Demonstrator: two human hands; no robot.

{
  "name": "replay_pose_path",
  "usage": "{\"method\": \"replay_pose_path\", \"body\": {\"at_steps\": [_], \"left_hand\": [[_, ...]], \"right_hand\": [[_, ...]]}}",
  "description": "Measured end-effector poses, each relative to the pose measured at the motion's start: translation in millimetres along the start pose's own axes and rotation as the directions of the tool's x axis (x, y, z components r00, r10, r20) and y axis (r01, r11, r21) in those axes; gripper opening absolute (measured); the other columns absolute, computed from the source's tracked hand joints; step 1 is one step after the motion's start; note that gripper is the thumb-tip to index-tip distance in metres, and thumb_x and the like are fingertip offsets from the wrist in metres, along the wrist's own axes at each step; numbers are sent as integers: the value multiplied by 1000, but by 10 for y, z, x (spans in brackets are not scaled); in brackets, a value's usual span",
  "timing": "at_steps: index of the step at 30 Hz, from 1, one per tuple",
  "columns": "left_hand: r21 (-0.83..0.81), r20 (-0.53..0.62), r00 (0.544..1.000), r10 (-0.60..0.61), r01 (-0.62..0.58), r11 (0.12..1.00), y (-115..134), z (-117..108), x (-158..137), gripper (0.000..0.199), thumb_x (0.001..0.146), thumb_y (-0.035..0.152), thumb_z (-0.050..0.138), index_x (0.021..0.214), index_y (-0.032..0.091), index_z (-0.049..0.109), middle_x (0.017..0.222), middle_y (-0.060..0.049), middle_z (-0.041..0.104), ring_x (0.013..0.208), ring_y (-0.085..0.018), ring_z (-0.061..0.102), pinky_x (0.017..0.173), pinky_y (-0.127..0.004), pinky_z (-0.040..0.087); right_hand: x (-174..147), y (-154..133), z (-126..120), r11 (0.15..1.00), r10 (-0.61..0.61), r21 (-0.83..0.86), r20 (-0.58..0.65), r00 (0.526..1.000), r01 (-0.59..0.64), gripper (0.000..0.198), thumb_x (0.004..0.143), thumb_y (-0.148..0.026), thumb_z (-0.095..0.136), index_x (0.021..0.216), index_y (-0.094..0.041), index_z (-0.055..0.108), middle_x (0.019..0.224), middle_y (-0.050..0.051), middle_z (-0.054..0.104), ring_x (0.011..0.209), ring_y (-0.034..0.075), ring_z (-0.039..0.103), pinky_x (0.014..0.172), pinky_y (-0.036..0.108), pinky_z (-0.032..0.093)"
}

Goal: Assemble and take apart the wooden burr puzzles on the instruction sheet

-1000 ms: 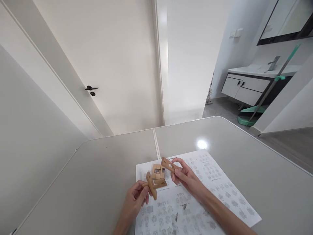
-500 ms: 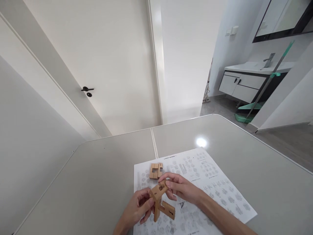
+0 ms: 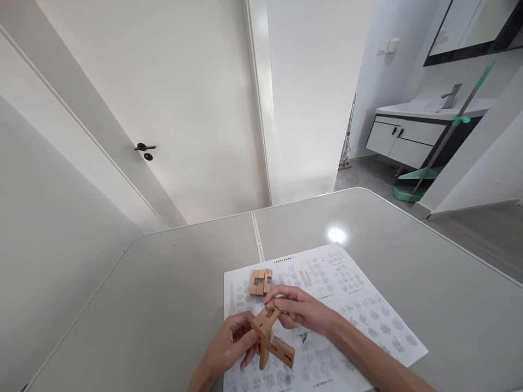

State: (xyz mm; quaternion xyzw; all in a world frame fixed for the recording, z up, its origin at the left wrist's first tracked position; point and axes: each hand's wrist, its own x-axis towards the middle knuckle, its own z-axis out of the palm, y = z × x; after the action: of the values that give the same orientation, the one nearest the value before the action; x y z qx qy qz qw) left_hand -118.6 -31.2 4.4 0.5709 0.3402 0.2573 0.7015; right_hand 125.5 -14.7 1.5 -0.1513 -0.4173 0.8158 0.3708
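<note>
Over a printed sheet (image 3: 351,296), both hands grip a cluster of wooden puzzle pieces. My left hand (image 3: 229,344) closes around the upright wooden piece (image 3: 264,355), fingers near its top. From its side juts another flat wooden piece (image 3: 283,351) with a dark mark. My right hand (image 3: 305,311) pinches the far end of a slotted wooden piece (image 3: 262,321) lying across the top and tilted. Whether these pieces are interlocked cannot be seen. Just beyond the right fingers, a squarish group of wooden pieces (image 3: 260,282) rests on the sheet.
The sheet shows rows of small grey diagrams and lies on a grey table (image 3: 163,305) with a seam across it. Beyond the table's far edge stands a white door (image 3: 196,109). A washbasin cabinet (image 3: 402,139) and a green dustpan (image 3: 406,194) are at the back right.
The slotted piece has turned slightly in my fingers, and the side piece has shifted a little to the right. My right fingers have curled in closer. Both hands keep their hold.
</note>
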Motion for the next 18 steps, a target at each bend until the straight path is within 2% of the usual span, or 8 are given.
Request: {"method": "replay_pose_path", "body": {"at_steps": [13,18], "left_hand": [[37,-29,999,-17,18,999,33,55,-7,44,87,58,70,80,17,56,61,2,59,39,-6,47,39,-18,35],[27,-57,998,-10,12,1000,43,66,-8,45,87,60,69,83,16,59,61,1,60,42,-8,49,41,-18,38]], "right_hand": [[-24,5,-64,982,190,-16,-10,982,-190,27,90,-39,76,105,-18,68,52,-11,47,42,5,31,42,20,24],[-26,2,-3,964,266,-33,39,963,-265,26,91,-39,75,102,-17,67,58,-8,54,42,5,39,39,18,30]]}}
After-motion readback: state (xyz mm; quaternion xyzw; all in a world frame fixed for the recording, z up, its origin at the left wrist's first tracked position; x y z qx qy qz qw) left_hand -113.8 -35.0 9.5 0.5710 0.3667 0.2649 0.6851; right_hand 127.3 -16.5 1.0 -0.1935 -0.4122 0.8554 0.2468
